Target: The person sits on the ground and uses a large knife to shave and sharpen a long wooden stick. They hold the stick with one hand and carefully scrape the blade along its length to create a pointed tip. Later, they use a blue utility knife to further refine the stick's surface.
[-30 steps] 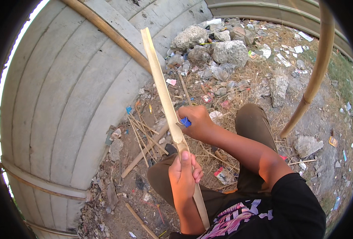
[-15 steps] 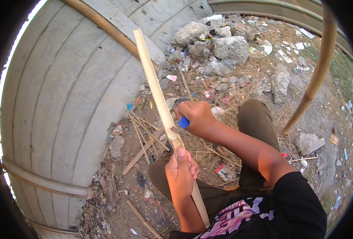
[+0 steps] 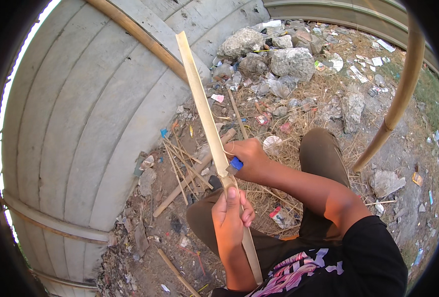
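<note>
A long split length of bamboo (image 3: 205,111), pale and hollowed on its inner face, slants from near my lap up toward the grey wall. My left hand (image 3: 230,218) is closed round it just below a node, thumb on top. My right hand (image 3: 253,159) is closed on a blue-handled knife (image 3: 236,163). Only the blue part and a short bit of grey blade show, the blade against the bamboo just above the node. A thin curled strip stands out by my right fingers. The rest of the handle is hidden in my fist.
A bamboo pole (image 3: 393,116) stands upright at the right. Behind are broken concrete lumps (image 3: 292,63) among litter. Thin bamboo sticks (image 3: 180,166) and a thicker stick (image 3: 172,200) lie on the ground to the left, beside the panelled wall (image 3: 76,114).
My right hand and the knife have come slightly down and to the right, toward the node. The bamboo's upper end has shifted a little right. My left hand keeps its grip.
</note>
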### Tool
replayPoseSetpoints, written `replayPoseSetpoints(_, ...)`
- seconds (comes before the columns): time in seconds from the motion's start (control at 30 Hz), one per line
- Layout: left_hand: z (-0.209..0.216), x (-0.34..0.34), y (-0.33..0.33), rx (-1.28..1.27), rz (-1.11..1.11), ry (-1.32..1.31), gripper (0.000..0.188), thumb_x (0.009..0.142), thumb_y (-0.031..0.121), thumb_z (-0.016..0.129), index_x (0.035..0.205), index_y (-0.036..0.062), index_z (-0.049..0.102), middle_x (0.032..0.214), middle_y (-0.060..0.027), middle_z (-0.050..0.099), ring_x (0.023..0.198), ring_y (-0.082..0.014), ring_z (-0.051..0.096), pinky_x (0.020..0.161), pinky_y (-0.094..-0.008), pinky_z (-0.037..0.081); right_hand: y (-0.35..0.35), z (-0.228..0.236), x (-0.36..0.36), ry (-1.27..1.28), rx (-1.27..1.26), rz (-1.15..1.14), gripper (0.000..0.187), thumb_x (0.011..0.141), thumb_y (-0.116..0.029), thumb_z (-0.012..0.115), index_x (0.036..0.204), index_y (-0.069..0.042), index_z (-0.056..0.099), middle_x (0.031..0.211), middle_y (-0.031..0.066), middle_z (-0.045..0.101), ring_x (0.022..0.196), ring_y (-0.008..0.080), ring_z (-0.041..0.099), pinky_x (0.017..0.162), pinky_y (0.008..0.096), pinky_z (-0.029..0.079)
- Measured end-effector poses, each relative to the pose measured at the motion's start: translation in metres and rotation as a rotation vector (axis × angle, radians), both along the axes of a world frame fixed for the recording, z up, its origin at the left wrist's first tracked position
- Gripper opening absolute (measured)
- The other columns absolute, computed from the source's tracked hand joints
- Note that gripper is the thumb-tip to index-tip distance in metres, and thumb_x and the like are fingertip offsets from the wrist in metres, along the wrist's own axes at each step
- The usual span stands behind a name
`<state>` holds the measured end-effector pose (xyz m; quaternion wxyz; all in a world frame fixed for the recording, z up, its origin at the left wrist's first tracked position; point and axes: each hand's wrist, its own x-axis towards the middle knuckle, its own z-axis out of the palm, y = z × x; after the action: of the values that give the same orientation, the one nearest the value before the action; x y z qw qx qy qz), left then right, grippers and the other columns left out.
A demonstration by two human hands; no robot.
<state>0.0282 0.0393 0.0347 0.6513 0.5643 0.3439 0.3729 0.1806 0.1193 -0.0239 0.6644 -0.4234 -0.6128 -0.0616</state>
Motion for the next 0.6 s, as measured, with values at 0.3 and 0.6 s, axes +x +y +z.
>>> replayPoseSetpoints(0.3,-0.013,0.008,0.002,-0.110,-0.088,-0.032,0.041,0.107,0.041,0.045,0.084,0.0071,0.045,0.059,0.0000,0.040,0.049,-0.0064,0.037,0.046,-0.0211,0.031,0.003,0.031,0.034,0.209,-0.407,-0.045,0.022,0.078,-0.012,0.070,0.064,-0.004,0.054,0.054,0.0068,0.051,0.047,0.0170,0.049,0.046,0.0377,0.041)
replayPoseSetpoints(0.6,-0.002,0.003,-0.002,-0.036,-0.088,-0.048,0.040,0.108,0.038,0.044,0.085,0.0058,0.047,0.058,-0.0001,0.040,0.049,-0.0066,0.037,0.045,-0.0211,0.031,-0.006,0.024,0.026,-0.067,-0.032,-0.142,0.018,0.077,-0.011,0.070,0.067,-0.007,0.056,0.061,0.0106,0.059,0.055,0.0343,0.060,0.050,0.0421,0.046)
